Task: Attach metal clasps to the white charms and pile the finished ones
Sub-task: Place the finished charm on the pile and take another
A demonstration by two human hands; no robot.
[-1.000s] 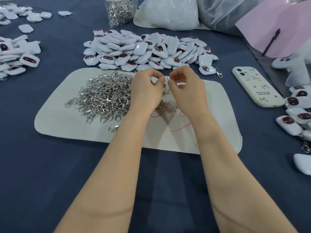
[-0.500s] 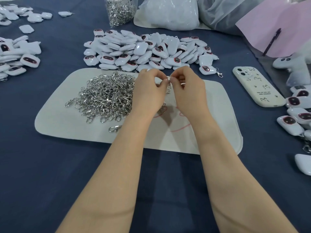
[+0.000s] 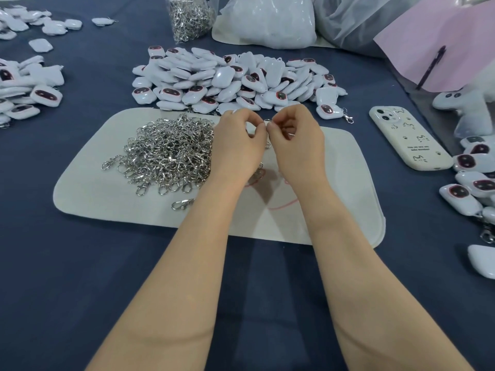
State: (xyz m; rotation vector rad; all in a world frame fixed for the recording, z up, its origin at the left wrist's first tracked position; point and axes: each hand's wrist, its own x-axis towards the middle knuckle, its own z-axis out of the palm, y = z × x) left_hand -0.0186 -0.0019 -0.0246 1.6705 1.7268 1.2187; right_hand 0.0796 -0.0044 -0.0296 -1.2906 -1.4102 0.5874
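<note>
Seen from my head, my left hand (image 3: 238,148) and right hand (image 3: 297,145) now meet fingertip to fingertip, both pinching one clasp (image 3: 267,121) over the mat (image 3: 348,188). A second ago the fingertips were apart, so I judge I'm readying its ring. The charms (image 3: 235,79) lie at twelve o'clock and the spare clasps (image 3: 171,153) at nine. I see no charm in my fingers.

Free passage: the mat's (image 3: 348,188) bare right half and the blue cloth (image 3: 80,290) in front. Obstacles: clasp heap (image 3: 171,153) at left, charm pile (image 3: 227,79) beyond, phone (image 3: 409,140) at right.
</note>
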